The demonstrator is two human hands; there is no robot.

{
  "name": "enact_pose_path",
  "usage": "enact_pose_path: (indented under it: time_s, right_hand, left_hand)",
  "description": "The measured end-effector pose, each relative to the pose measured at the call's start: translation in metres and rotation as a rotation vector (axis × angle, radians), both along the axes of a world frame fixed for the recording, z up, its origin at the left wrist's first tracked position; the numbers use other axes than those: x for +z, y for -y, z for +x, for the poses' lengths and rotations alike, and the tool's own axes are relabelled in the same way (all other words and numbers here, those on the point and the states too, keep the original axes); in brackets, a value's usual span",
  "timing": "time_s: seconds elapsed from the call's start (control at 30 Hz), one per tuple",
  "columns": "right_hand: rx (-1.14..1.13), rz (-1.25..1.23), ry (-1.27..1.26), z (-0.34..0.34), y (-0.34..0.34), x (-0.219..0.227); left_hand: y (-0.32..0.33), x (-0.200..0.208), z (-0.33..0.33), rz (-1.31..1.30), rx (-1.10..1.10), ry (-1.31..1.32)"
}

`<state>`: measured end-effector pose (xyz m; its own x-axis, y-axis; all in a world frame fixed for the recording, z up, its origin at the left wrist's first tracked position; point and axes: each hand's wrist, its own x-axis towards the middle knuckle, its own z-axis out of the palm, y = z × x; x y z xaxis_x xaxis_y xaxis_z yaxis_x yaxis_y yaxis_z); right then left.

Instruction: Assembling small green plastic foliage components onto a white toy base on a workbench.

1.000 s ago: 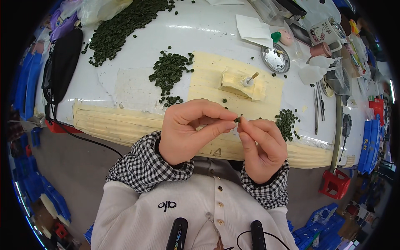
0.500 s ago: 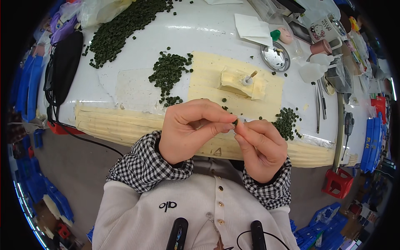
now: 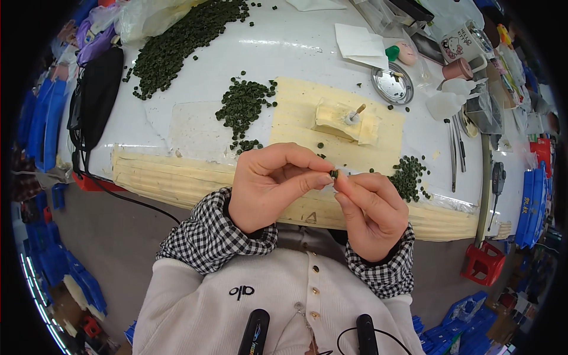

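Between the fingertips of both hands is a small dark green round piece (image 3: 334, 174), partly covered by the fingers. My left hand (image 3: 275, 186) pinches it from the left, and the thumb and forefinger of my right hand (image 3: 373, 207) close on its other side. Both hands hover over the table's near edge. Beyond them, a block wrapped in cream tape (image 3: 337, 123) carries a short upright stick (image 3: 358, 111) with white material at its base. Similar green pieces lie in a small heap (image 3: 241, 106) on the left and another heap (image 3: 408, 179) by my right hand.
A large heap of green pieces (image 3: 171, 50) spreads at the far left near a black pouch (image 3: 97, 97). To the right are a round metal dish (image 3: 393, 86), white paper (image 3: 361, 46), squeeze bottles (image 3: 445, 105) and tweezers (image 3: 454, 157). Cream tape (image 3: 171, 173) covers the front edge.
The whole view has shifted slightly to the right. Both hands keep their pinch on the green piece, which shows a little more between the fingertips.
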<state>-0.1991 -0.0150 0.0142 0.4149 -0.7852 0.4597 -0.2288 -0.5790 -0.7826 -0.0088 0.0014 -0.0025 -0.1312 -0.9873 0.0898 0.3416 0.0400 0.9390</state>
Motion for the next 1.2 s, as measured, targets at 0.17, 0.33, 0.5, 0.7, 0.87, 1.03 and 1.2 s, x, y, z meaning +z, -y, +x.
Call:
enact_pose_path:
  time_s: [0.17,0.33,0.5,0.7,0.87,1.03,1.2]
  right_hand:
    - [0.000,-0.002,0.006,0.001,-0.001,0.000]
    - [0.020,0.006,-0.008,0.001,0.000,0.002]
    - [0.037,-0.028,-0.022,0.000,0.002,0.003]
    - [0.057,-0.035,-0.033,-0.004,0.004,0.003]
    - [0.030,0.018,-0.020,-0.002,0.002,0.004]
    - [0.035,0.025,-0.010,0.000,0.004,0.005]
    - [-0.005,0.029,-0.027,0.001,0.006,0.010]
  left_hand:
    - [0.000,0.001,-0.001,-0.003,0.008,0.010]
    - [0.000,0.000,-0.001,0.020,0.014,0.005]
    - [0.000,0.001,-0.002,0.026,0.024,0.019]
    - [0.001,0.002,-0.003,0.031,0.006,0.025]
    - [0.000,0.004,-0.003,0.080,0.024,-0.019]
    - [0.001,0.002,-0.001,0.080,0.018,-0.056]
    - [0.001,0.000,-0.002,0.078,0.042,-0.094]
